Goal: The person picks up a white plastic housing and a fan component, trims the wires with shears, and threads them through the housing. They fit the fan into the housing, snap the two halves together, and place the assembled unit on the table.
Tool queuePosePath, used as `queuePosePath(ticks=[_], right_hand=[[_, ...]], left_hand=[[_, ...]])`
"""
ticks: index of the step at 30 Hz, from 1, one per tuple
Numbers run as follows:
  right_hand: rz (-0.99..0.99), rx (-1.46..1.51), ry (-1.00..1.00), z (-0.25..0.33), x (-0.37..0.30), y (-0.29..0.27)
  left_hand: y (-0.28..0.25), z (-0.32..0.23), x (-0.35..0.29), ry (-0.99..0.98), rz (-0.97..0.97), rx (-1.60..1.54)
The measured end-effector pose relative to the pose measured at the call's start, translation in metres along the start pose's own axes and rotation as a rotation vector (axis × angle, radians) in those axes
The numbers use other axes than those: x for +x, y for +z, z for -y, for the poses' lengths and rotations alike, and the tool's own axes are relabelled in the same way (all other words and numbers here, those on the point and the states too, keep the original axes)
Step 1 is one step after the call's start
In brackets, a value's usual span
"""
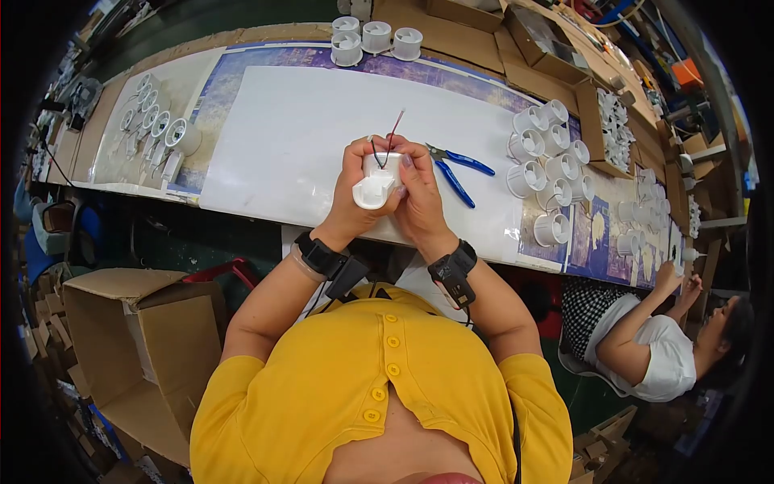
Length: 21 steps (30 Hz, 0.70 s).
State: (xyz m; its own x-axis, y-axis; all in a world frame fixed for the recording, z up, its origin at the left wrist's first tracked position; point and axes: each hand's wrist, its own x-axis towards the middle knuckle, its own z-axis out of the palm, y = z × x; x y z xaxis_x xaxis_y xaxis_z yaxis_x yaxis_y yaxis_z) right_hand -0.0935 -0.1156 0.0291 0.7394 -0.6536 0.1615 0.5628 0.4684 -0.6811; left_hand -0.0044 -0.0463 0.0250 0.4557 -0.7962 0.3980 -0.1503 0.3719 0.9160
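Note:
Over the white sheet, my left hand [350, 189] and my right hand [421, 196] are both closed around a white plastic housing [372, 194]. Its rounded, scoop-like end faces me. A thin red and black wire pair [395, 127] sticks up from its far side, between my fingers. My right thumb presses on its side; some fingertips are hidden behind it. Right of my hands lies a pair of blue-handled nippers [459, 168], handles spread apart, touched by neither hand.
Several white round cups [527, 179] stand at the right of the table, more [376, 37] at the back edge. White assembled units [181, 137] line the left. A cardboard box [153, 323] sits low left. A co-worker [645, 347] works at the far right.

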Motion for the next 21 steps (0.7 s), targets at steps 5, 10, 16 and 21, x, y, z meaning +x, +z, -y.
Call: queuePosePath(ticks=[5,10,16,21], right_hand=[[-0.128,0.092,0.095,0.009,0.003,0.0],[-0.167,0.188,0.137,0.015,0.007,-0.007],[-0.069,0.057,0.001,0.015,0.004,0.009],[-0.095,-0.032,-0.064,0.011,0.006,0.008]], left_hand=[[0.002,-0.007,0.008,0.007,0.099,-0.07],[-0.003,-0.014,0.011,-0.188,0.096,-0.683],[-0.001,-0.011,0.008,-0.233,0.033,-0.716],[0.001,-0.003,0.006,-0.145,0.024,-0.662]])
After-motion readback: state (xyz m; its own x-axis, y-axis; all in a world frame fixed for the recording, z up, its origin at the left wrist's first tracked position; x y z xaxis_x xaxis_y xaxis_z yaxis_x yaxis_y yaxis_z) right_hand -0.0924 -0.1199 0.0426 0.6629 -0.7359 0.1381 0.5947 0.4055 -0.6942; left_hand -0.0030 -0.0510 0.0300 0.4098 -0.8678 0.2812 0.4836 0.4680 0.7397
